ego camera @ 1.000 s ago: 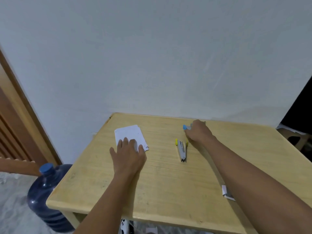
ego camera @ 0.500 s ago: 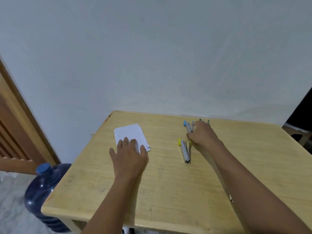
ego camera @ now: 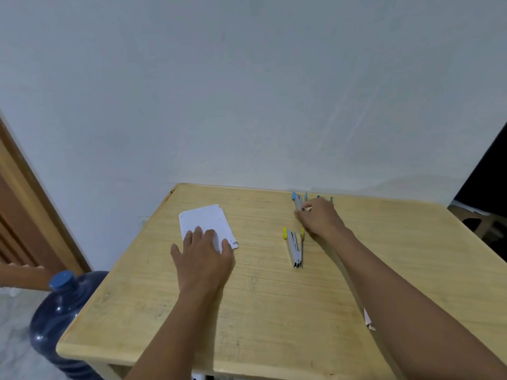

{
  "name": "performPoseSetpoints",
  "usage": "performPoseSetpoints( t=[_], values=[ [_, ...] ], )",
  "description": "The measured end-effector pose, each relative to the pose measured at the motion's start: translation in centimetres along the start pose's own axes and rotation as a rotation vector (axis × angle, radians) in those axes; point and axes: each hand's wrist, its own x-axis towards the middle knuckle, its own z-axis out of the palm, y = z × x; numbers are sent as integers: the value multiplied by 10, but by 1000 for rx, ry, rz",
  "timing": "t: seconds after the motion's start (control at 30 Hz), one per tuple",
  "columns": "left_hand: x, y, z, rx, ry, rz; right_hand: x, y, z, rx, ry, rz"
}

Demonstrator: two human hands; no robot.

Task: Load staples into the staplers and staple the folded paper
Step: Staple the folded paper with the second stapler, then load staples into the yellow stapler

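Note:
A stack of folded white paper (ego camera: pixel 204 219) lies at the table's back left, and my left hand (ego camera: pixel 203 255) presses flat on its near edge. A grey stapler with yellow ends (ego camera: pixel 295 248) lies opened in a V at the table's middle. Farther back lies a stapler with blue ends (ego camera: pixel 297 200); my right hand (ego camera: pixel 319 219) pinches its near end with curled fingers. A green-tipped stapler (ego camera: pixel 330 199) peeks out behind that hand, mostly hidden.
The wooden table (ego camera: pixel 274 311) stands against a white wall. A scrap of white paper (ego camera: pixel 367 320) shows beside my right forearm. A blue water jug (ego camera: pixel 63 311) stands on the floor at the table's left, next to a wooden door frame (ego camera: pixel 24 204).
My right hand has drawn back toward me from over the blue-ended stapler, uncovering most of it and the green tips. My left hand has stayed on the paper.

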Motion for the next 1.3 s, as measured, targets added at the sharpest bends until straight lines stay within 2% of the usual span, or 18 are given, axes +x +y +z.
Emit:
performPoseSetpoints(
  t=[0.13,0.23,0.3,0.57,0.7,0.87,0.93,1.0,1.07,1.13,1.3],
  values=[
    [2,0,2,-17,9,-5,-29,-3,-12,145,73,63],
    [2,1,1,-9,33,0,-51,3,-9,73,-78,132],
    [0,3,-1,9,57,14,-57,5,-1,31,-109,145],
    [-8,13,-9,-4,228,105,-76,3,12,16,13,127],
    [-11,13,-7,16,311,214,-92,4,5,147,78,118],
    [-31,18,-10,-26,428,472,-142,12,-16,399,138,148],
    [-50,30,-11,-165,384,496,-164,13,-25,517,161,140],
    [-74,50,-19,-438,240,420,-184,9,-36,585,196,139],
    [-100,77,-36,-740,-44,355,-198,4,-43,600,240,113],
    [-118,103,-53,-883,-260,395,-208,1,-44,554,295,85],
    [-132,131,-69,-977,-261,365,-218,6,-48,567,380,6]
  ],
)
